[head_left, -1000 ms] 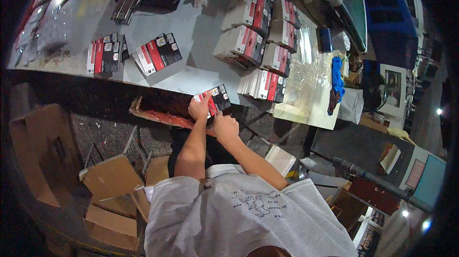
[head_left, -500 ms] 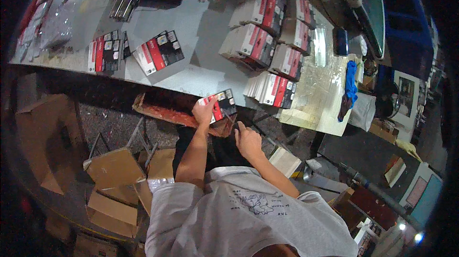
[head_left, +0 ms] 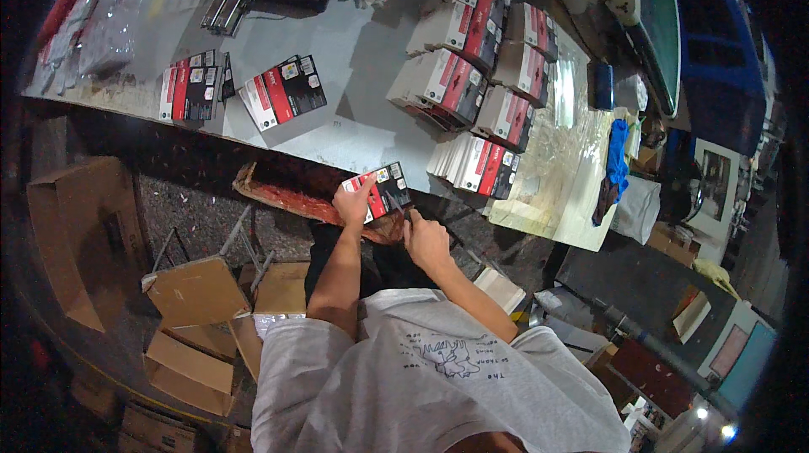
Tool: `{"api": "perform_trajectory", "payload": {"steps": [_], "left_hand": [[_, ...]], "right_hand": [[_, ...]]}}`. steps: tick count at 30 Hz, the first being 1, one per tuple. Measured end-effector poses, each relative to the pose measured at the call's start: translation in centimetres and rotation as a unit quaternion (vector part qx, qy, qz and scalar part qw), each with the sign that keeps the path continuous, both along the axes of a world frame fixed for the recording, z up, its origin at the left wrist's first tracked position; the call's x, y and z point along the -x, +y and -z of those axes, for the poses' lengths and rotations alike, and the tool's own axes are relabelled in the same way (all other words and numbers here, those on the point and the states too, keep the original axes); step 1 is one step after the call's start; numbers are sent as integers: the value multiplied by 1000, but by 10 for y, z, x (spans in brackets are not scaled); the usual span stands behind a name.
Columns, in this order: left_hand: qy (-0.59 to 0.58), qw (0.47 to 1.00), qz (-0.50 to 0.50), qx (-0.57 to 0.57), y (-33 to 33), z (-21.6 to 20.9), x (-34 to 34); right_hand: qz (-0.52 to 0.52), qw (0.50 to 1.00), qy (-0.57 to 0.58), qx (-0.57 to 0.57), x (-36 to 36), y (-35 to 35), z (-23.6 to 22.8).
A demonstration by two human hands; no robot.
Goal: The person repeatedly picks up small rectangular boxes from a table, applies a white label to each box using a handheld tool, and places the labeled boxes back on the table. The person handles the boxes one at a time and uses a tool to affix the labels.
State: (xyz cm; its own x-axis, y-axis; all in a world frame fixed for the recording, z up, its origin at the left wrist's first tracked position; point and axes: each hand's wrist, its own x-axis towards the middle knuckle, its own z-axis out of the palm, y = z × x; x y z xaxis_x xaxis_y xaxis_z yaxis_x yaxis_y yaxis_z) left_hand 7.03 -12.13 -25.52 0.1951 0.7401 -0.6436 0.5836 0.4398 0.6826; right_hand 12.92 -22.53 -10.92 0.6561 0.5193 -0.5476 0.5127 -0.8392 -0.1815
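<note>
My left hand [head_left: 353, 203] grips a flat black, red and white printed card [head_left: 392, 176] by its left part, thumb on top, just off the table's front edge. My right hand [head_left: 428, 242] is closed to its lower right. From that fist a thin pointed tool [head_left: 398, 203], like a small blade, reaches over the card's lower part; its exact kind is too small to tell. Below both hands is a worn wooden tray [head_left: 291, 200] with reddish scraps in it. Matching cards lie in a fanned pile [head_left: 282, 92] and a smaller pile [head_left: 189, 91] on the table.
Tall stacks of the same cards [head_left: 455, 82] stand on the right of the grey table [head_left: 354, 137], with a leaning row [head_left: 476, 165] in front. Blue cloth [head_left: 618, 158] lies at the table's right edge. Open cardboard boxes [head_left: 192, 369] sit on the floor at left.
The card and my left hand have shifted slightly left. My right hand has moved a little left and up, bringing the pointed tool over the card.
</note>
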Motion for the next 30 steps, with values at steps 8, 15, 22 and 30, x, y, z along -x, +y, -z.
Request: {"api": "perform_trajectory", "payload": {"steps": [8,15,22,30], "left_hand": [[0,998,11,64,4,5,-2],[34,999,12,-3,-1,5,-3],[46,999,4,-10,2,7,-1],[63,998,5,-15,1,-4,-5]], "right_hand": [[-27,999,-8,37,3,14,2],[-60,996,-61,-38,-9,12,17],[-14,1000,4,-11,-7,-3,9],[-48,998,-16,30,-6,18,12]]}}
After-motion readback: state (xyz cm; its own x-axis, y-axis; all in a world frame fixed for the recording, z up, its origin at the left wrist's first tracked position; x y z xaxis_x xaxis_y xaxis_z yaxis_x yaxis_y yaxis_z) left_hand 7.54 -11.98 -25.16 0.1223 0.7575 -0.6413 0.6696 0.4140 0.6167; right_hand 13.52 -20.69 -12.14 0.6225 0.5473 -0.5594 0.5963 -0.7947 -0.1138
